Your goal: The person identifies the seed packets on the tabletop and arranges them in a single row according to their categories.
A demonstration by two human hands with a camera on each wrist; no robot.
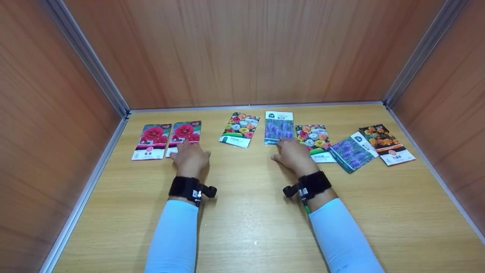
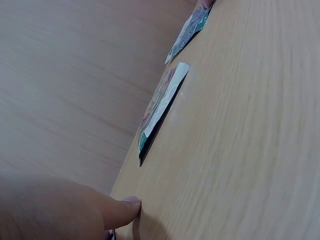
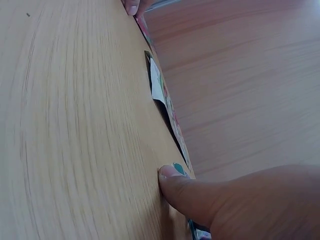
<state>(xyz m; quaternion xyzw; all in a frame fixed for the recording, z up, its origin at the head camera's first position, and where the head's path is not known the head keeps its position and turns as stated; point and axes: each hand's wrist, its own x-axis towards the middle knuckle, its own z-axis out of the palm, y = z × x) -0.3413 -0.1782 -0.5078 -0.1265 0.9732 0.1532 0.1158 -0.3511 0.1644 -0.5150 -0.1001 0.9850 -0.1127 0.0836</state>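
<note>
My left hand (image 1: 189,158) lies over the lower part of a seed packet with red flowers (image 1: 184,131), its fingertips touching the front. Its thumb (image 2: 122,210) is spread out to the side, close over the wood. A matching red-flower packet (image 1: 153,134) lies just to its left. My right hand (image 1: 297,156) rests its fingertips at the bottom edge of a lavender seed packet (image 1: 279,127). The right thumb (image 3: 182,187) points inward near the table. Between the hands, a packet with multicoloured blooms (image 1: 239,127) lies slightly tilted.
Right of the right hand are another multicoloured packet (image 1: 313,136), a slanted lavender packet (image 1: 352,153) and an orange-flower packet (image 1: 382,140), their edges close or overlapping. Wood panels (image 1: 250,53) enclose the tabletop (image 1: 246,212) at back and sides, with grey metal strips along the edges.
</note>
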